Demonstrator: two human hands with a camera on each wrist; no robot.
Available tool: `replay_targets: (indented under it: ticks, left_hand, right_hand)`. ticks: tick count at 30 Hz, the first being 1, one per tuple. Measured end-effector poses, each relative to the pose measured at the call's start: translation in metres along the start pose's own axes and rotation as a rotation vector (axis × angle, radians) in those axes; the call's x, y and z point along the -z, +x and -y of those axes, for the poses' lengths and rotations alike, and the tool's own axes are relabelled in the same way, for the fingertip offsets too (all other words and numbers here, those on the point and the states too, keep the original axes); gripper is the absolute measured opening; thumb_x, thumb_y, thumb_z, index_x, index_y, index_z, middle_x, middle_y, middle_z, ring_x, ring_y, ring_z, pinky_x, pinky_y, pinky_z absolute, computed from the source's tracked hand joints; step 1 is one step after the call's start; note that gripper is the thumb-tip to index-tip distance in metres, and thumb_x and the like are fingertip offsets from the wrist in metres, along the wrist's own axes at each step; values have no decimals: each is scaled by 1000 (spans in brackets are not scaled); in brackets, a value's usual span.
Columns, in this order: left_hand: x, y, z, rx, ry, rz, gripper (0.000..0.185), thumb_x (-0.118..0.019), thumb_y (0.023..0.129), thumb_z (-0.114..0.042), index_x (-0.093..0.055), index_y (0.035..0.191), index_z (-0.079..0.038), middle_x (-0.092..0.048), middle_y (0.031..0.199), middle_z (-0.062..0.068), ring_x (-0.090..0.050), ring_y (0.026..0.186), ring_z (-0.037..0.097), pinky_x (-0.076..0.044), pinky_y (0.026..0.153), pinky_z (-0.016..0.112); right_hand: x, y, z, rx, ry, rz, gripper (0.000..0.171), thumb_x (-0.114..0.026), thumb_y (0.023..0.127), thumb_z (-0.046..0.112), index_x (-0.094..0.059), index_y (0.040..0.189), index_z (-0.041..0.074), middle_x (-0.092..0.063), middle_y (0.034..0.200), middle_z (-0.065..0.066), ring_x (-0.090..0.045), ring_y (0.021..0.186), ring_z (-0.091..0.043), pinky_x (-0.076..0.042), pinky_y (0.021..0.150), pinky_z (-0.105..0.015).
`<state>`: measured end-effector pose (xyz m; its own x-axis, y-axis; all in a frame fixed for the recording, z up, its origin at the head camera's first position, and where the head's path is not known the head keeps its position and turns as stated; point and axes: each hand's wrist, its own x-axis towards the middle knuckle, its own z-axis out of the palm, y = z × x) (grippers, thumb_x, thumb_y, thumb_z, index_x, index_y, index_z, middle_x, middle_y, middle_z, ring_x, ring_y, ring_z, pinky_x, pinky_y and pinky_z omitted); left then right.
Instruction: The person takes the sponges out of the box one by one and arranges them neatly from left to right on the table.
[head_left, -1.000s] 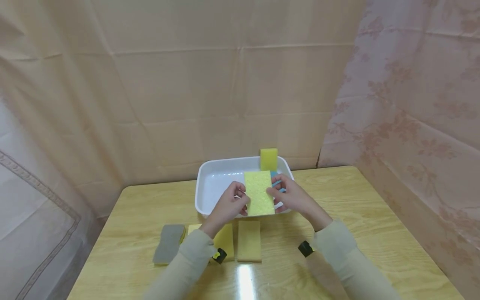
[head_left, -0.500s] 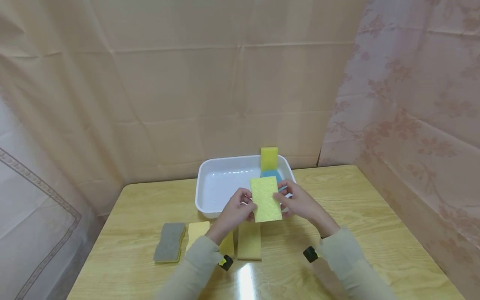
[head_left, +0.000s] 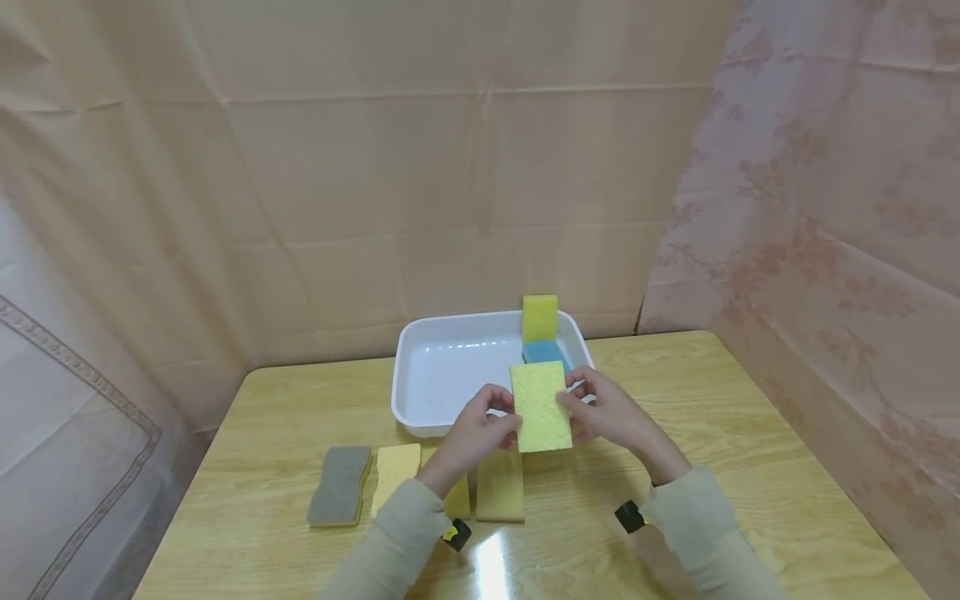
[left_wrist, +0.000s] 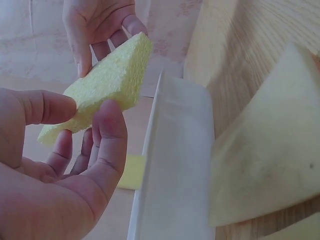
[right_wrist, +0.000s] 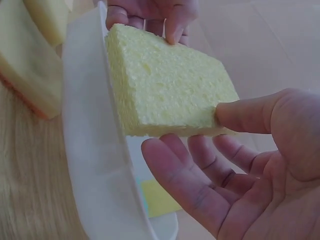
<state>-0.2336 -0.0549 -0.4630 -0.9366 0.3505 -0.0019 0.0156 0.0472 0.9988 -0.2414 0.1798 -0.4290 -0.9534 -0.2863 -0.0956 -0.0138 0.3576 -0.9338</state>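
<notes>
Both hands hold one flat yellow sponge (head_left: 541, 406) in the air over the front rim of a white tray (head_left: 420, 350). My left hand (head_left: 504, 414) pinches its left edge between thumb and fingers. At the opposite edge my right hand (head_left: 572, 402) has its thumb on top and its fingers underneath. In the left wrist view the sponge (left_wrist: 100, 85) tilts up toward the right hand (left_wrist: 100, 30). The right wrist view shows the sponge's (right_wrist: 170, 85) porous face just above the tray rim (right_wrist: 90, 125).
Inside the tray a blue sponge (head_left: 542, 351) lies at the right and a yellow one (head_left: 539, 317) leans on the back wall. A grey sponge (head_left: 339, 485) and yellow sponges (head_left: 395, 471), (head_left: 500, 492) lie in a row on the wooden table (head_left: 750, 433). Cloth walls enclose the table.
Both hands have carried the yellow sponge a little toward me and to the right, uncovering the blue sponge in the tray. The grip is the same.
</notes>
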Motion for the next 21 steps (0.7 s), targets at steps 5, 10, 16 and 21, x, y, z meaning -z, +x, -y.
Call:
replay_targets:
  ticks: [5, 10, 16, 21]
  left_hand:
    - [1, -1, 4, -1, -12, 19, 29, -66, 96, -7, -49, 118, 0, -58, 107, 13, -65, 78, 21, -61, 73, 41]
    - [-2, -2, 8, -5, -24, 38, 37, -68, 96, -8, -45, 125, 1, -59, 108, 14, -67, 80, 24, -60, 75, 45]
    - [-7, -3, 13, 3, 5, 44, 34, -69, 96, -9, -48, 122, -4, -62, 104, 11, -67, 88, 40, -59, 73, 45]
    - [-12, -2, 17, -15, 70, 58, 29, -69, 95, -11, -50, 117, -7, -61, 106, 9, -66, 89, 39, -58, 73, 46]
  right_hand:
    - [3, 0, -7, 3, 22, 22, 34, -61, 103, 19, -46, 125, -3, -55, 102, -19, -69, 72, -30, -61, 64, -49]
    - [8, -3, -13, -4, 18, 35, 36, -60, 103, 19, -45, 126, -3, -54, 103, -19, -68, 74, -29, -61, 67, -54]
    - [13, -8, -15, -4, 1, 61, 37, -61, 103, 21, -45, 126, -3, -56, 102, -19, -67, 77, -30, -60, 68, -55]
    - [16, -10, -19, -10, -1, 73, 37, -60, 104, 22, -46, 126, -4, -57, 101, -19, -67, 78, -29, -60, 68, -54]
